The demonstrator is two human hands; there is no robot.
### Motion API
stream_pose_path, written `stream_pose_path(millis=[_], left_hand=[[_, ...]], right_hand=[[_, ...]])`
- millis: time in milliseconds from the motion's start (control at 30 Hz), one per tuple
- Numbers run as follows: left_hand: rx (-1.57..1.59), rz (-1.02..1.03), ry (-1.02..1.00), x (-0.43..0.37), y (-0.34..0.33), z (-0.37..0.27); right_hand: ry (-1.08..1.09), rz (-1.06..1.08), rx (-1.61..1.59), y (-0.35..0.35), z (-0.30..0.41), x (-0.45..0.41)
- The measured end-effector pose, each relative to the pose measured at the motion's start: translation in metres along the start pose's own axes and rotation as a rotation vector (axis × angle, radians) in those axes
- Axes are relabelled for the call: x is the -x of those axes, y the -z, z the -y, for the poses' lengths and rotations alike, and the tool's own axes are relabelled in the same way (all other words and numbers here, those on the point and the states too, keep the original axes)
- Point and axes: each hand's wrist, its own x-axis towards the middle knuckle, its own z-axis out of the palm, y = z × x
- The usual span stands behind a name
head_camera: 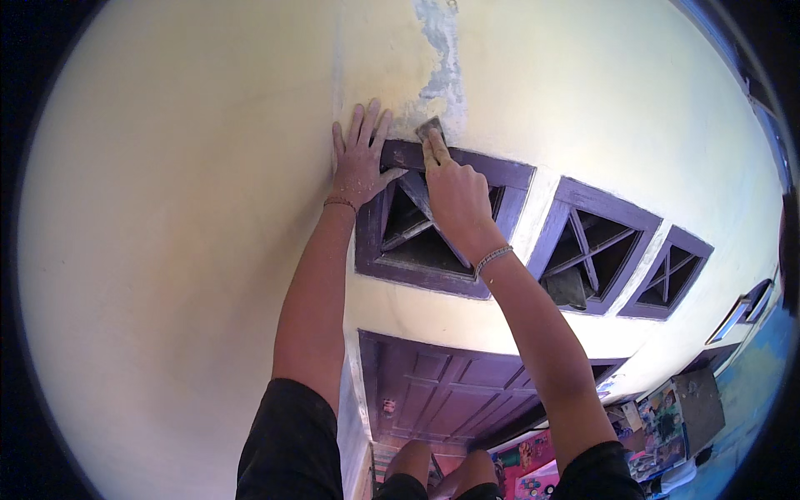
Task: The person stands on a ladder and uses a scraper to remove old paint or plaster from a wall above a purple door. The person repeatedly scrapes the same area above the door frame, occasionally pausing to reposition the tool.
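My right hand (455,187) presses a small dark flat piece, perhaps a scraper blade or sandpaper (430,128), against the wall just above the top rail of a purple wooden vent frame (500,169). Directly above it runs a grey-white patch of bare plaster (445,69) on the cream wall (562,81). Left of the frame, my left hand (359,156) rests with spread fingers on the wall, its thumb over the frame's upper left corner. It holds nothing. Both hands look dusty. The piece's lower part is hidden under my right fingers.
Two more purple vent frames (590,187) continue to the right, a dark grey piece (565,289) lodged in the nearer one. Below is a purple panelled door (450,387). At the lower right stand a picture-covered surface (659,425) and a pink patterned item (525,456). A wall corner runs along the left.
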Motion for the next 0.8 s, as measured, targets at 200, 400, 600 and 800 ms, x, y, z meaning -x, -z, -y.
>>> stream_pose_path(millis=[200,400,600,800], left_hand=[[0.041,-0.035,-0.004,0.002,-0.003,0.001],[0.052,-0.076,0.017,0.004,-0.008,0.003],[0.021,-0.126,0.027,0.005,-0.011,0.004],[0.010,-0.089,0.070,0.009,-0.011,0.001]], right_hand=[[0.139,0.000,-0.007,-0.002,-0.012,0.002],[0.119,-0.063,-0.031,-0.005,0.009,-0.027],[0.074,0.021,0.015,-0.001,0.030,-0.025],[0.038,-0.015,-0.023,0.000,0.032,-0.024]])
